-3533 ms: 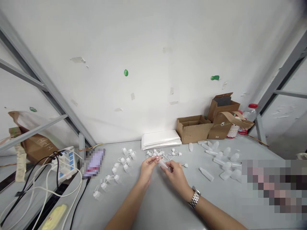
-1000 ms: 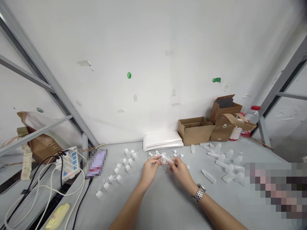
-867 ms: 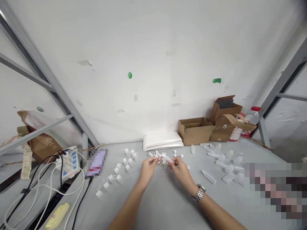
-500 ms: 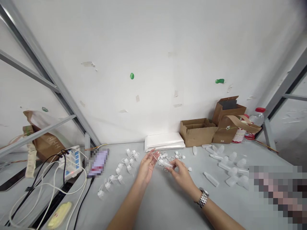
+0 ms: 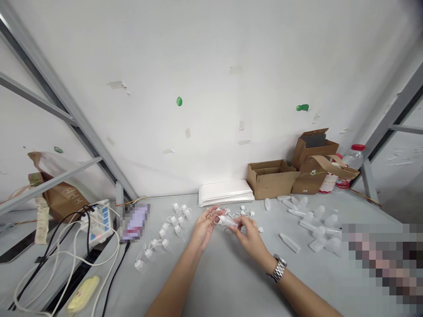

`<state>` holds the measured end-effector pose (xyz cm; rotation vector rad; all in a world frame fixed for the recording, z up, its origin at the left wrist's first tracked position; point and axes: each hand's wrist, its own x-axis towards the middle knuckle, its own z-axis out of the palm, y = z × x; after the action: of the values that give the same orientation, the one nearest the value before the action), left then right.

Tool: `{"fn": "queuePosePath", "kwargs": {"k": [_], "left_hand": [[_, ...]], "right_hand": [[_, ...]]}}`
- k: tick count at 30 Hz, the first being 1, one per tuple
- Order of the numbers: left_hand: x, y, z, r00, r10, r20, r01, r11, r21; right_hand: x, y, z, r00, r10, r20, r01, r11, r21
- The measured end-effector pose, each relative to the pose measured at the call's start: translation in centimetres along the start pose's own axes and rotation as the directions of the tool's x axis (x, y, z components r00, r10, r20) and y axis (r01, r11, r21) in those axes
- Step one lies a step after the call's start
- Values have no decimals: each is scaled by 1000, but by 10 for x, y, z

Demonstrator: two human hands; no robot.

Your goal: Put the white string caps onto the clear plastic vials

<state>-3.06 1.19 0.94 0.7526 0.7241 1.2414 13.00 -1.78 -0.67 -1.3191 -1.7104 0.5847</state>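
In the head view my right hand (image 5: 250,237) grips a small translucent plastic bottle (image 5: 231,222) by its lower end, tilted with the neck toward the left. My left hand (image 5: 202,230) is closed at the neck end, its fingertips on a white cap (image 5: 220,218) with a thin loop. Whether the cap is seated on the neck I cannot tell. Loose white caps with loops (image 5: 243,210) lie just behind my hands. To the left stand several capped bottles (image 5: 148,253). Several uncapped bottles (image 5: 290,242) lie scattered on the right.
Behind the caps lies a stack of white sheets or flat boxes (image 5: 226,192) by the wall. An open cardboard box (image 5: 272,185), a brown paper bag (image 5: 309,174) and a red-capped jar (image 5: 355,156) stand back right. Left are a phone (image 5: 137,222), a power strip (image 5: 101,224) and tangled cables.
My left fingers have closed in around the cap end of the bottle, and the loop now sits nearer the neck. My right hand keeps its grip. The view has shifted slightly.
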Motion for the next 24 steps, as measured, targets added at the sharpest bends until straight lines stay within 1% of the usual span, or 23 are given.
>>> {"fn": "queuePosePath", "kwargs": {"k": [9,16,20,24], "left_hand": [[1,-7,-3,999,-16,28,17,999,-37],[4,-8,-6,1000,-25,-20,23,996,-84],[3,-7,-5,1000,-19,-14,17,996,-88],[2,-6,-4,1000,-19,-7,18,997,-79]], "right_hand": [[1,3,2,1000,-22,17,22,999,-26],[1,2,1,999,-13,32,14,999,-34],[1,2,2,1000,-21,12,21,999,-31],[1,1,2,1000,-4,27,5,1000,-18]]}}
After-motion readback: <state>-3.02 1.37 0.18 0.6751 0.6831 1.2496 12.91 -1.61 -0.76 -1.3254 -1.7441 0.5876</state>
